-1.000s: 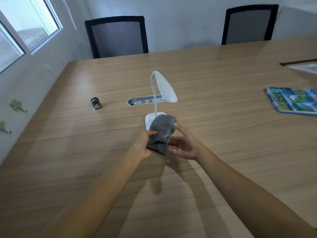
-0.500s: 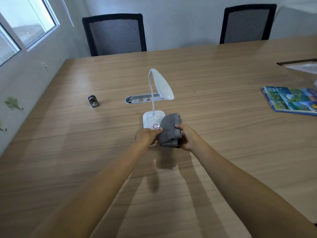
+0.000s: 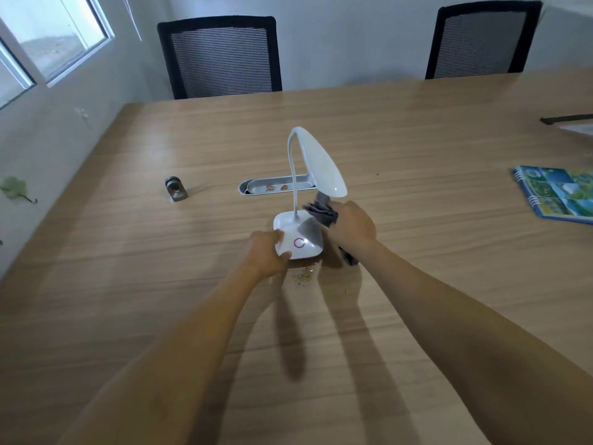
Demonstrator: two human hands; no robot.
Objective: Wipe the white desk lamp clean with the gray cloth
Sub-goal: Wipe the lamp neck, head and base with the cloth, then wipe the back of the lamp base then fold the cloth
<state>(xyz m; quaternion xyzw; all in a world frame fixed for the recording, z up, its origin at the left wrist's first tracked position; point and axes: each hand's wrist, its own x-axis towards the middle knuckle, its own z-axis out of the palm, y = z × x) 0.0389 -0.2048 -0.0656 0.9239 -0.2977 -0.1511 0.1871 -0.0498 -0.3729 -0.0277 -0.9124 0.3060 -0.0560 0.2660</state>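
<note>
The white desk lamp (image 3: pixel 323 162) stands mid-table, with a bent neck, a long oval head and a square base bearing a pink ring. My left hand (image 3: pixel 267 254) grips the base at its near left corner. My right hand (image 3: pixel 352 225) is closed around the gray cloth (image 3: pixel 322 211), bunched just right of the base and under the tip of the lamp head. A tail of the cloth hangs below my right wrist.
The wooden table (image 3: pixel 417 139) carries a small metal part (image 3: pixel 176 188) at left, a silver cable tray (image 3: pixel 275 184) behind the lamp, a spiral notebook (image 3: pixel 560 194) at right and crumbs (image 3: pixel 304 274) near the base. Two black mesh chairs (image 3: pixel 221 56) stand beyond.
My right hand took the cloth alone and moved it right and up beside the lamp base. My left hand let go of the cloth and gripped the base, which now shows.
</note>
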